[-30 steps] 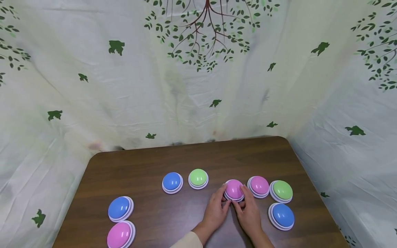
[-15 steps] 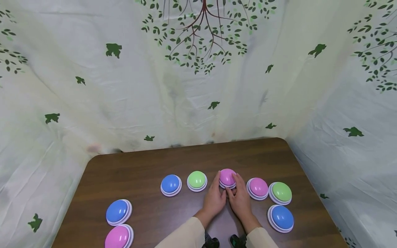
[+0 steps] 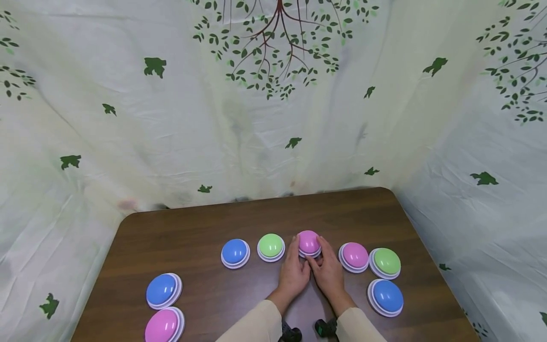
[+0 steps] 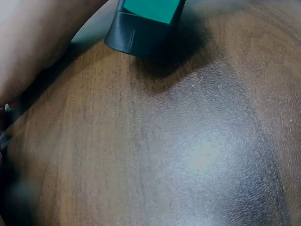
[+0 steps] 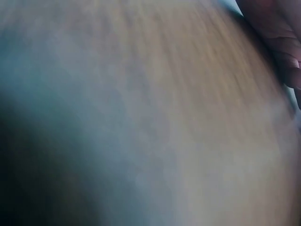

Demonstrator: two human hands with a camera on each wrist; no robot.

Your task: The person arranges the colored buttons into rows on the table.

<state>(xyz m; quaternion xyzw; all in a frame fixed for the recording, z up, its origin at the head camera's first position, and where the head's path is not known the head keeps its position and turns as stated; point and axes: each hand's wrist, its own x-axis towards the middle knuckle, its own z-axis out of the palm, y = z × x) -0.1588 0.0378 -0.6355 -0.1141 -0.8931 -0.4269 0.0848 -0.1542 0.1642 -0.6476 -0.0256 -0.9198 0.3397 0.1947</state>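
Note:
A pink dome push button [image 3: 308,241] on a white round base stands on the far half of the brown table. My left hand [image 3: 294,274] holds its left side and my right hand [image 3: 329,274] its right side, with both thumbs together at the front of the base. Just left of it is a green push button [image 3: 270,245]; to the right sits another pink push button [image 3: 354,255]. In the right wrist view, blurred fingers [image 5: 277,33] show at the top right corner; the button is outside both wrist views.
A blue push button [image 3: 234,251] stands left of the green one. On the right are a green button [image 3: 387,261] and a blue button [image 3: 387,296]. A blue button [image 3: 161,289] and pink button [image 3: 161,326] lie front left. A leaf-printed white curtain [image 3: 256,166] hangs behind the wooden table [image 3: 205,304].
Both hands have moved the pink button away from me and to the left, out from beside the other pink button and nearer the green one. The other buttons keep their places.

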